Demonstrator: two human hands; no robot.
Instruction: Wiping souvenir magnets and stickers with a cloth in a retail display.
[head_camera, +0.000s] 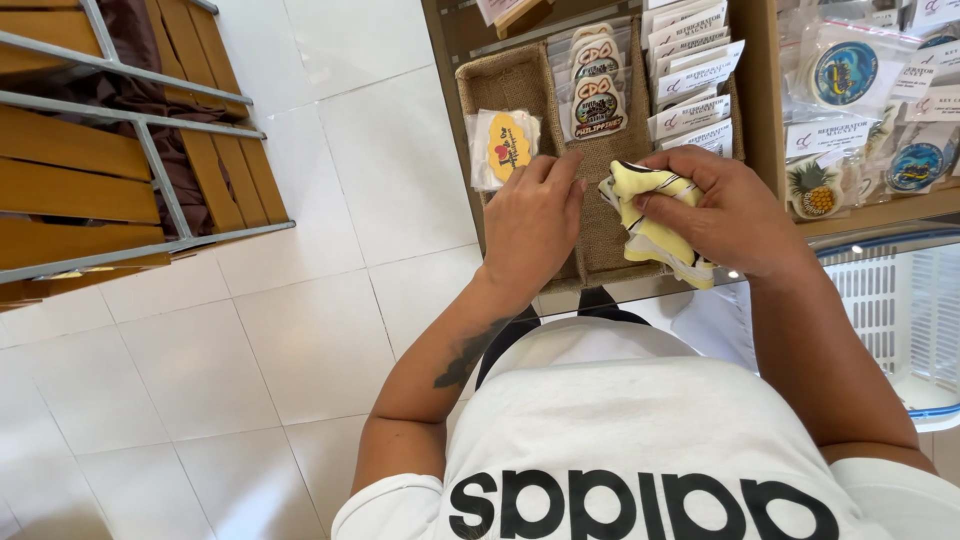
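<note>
Person stands at a wooden display shelf. Right hand is closed around a crumpled yellow cloth with dark stripes, thumb and fingers pinching its folds, at the near edge of a burlap tray. Left hand lies just left of the cloth, fingers together, tips pressed on the tray's burlap. A wrapped yellow magnet sits just beyond those fingertips. White basket at near right; wooden slatted bench far left.

Bright, even daylight fills the sharp view, with soft glare on the white floor tiles and slight wide-angle bending left of them.
</note>
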